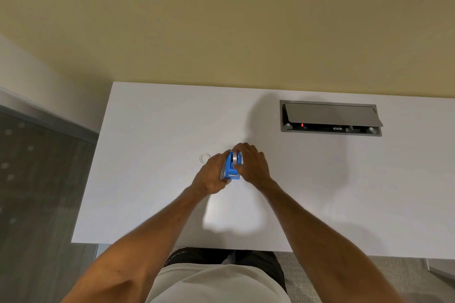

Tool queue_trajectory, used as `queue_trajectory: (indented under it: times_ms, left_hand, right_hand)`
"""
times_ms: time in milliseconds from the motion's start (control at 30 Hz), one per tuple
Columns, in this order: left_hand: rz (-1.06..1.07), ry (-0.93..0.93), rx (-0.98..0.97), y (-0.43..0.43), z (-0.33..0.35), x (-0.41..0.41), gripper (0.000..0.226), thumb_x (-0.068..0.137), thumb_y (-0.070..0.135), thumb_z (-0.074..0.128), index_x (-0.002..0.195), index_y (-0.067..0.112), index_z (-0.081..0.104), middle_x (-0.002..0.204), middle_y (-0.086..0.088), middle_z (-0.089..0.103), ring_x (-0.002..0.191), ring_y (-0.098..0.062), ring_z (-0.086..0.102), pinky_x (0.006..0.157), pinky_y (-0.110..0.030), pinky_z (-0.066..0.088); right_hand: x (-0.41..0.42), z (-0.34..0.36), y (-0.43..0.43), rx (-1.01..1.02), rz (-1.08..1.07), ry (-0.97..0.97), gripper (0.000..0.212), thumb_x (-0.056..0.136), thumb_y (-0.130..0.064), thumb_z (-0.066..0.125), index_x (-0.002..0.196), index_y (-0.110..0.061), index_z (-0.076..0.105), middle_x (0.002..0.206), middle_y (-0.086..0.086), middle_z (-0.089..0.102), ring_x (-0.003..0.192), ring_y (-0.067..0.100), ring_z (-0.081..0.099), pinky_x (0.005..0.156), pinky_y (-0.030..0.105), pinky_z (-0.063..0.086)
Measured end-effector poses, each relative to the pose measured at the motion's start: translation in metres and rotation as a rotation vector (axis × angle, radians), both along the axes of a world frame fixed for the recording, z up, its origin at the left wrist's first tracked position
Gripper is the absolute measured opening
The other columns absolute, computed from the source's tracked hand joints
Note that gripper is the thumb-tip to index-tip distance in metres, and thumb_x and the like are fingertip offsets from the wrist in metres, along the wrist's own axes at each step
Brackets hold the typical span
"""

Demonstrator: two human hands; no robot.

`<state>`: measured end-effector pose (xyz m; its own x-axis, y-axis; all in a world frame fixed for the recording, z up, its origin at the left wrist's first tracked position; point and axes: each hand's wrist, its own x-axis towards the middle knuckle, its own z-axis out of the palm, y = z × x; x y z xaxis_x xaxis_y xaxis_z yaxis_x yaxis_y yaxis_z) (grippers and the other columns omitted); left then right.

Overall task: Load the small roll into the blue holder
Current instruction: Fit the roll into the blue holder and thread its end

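- Small roll (pixel 237 157), grey, sits at the far end of the blue holder (pixel 232 167), at about 12 o'clock on it, near the middle of the white table (pixel 147 179).
- Right hand (pixel 253 165) comes in from 3 o'clock; its fingers arch over the roll's far side and the thumb meets it from the near side, pinching it against the holder.
- Left hand (pixel 211 174) is at 9 o'clock of the holder, fingers curled round its left side and underside, holding it with the cutter end toward the person.
- Whether the roll is fully seated cannot be told; the fingers hide the joint.
- Clear ring (pixel 204 158) lies flat on the table just beside the left hand's knuckles, at 10 o'clock of the holder.
- Grey cable box (pixel 330 118) with its lid tilted open is set into the table at 2 o'clock, well apart from the hands.
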<state>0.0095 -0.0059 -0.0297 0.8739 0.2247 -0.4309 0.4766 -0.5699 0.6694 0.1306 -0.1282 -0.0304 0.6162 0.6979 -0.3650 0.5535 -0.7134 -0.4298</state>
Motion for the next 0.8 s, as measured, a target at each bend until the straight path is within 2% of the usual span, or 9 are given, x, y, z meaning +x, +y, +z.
queue_trajectory:
  times_ms: [233, 500, 800]
  left_hand:
    - [0.0, 0.004, -0.015, -0.0017, -0.0018, -0.0031, 0.075, 0.092, 0.014, 0.077, 0.157, 0.009, 0.04, 0.146, -0.01, 0.06, 0.137, -0.025, 0.057, 0.119, -0.041, 0.046]
    - [-0.001, 0.042, -0.005, 0.0006, -0.0015, -0.0018, 0.078, 0.095, 0.02, 0.076, 0.16, 0.012, 0.035, 0.153, -0.007, 0.056, 0.144, -0.024, 0.053, 0.122, -0.043, 0.045]
    - [0.018, -0.019, -0.05, 0.0021, 0.0008, 0.0028, 0.056, 0.093, 0.012, 0.076, 0.145, 0.008, 0.054, 0.132, -0.009, 0.071, 0.121, -0.025, 0.069, 0.108, -0.043, 0.056]
  right_hand:
    - [-0.0016, -0.0027, -0.0013, 0.015, -0.016, 0.001, 0.039, 0.097, -0.031, 0.066, 0.132, -0.019, 0.054, 0.129, -0.002, 0.062, 0.116, 0.018, 0.06, 0.1, 0.036, 0.05]
    - [-0.0014, -0.0063, -0.0001, 0.008, -0.021, -0.001, 0.044, 0.098, -0.036, 0.066, 0.135, -0.017, 0.053, 0.131, 0.001, 0.061, 0.118, 0.019, 0.061, 0.103, 0.035, 0.051]
    - [-0.0026, -0.0098, 0.0027, -0.021, 0.001, -0.036, 0.05, 0.097, -0.039, 0.066, 0.138, -0.017, 0.05, 0.133, 0.002, 0.058, 0.118, 0.017, 0.06, 0.101, 0.032, 0.053]
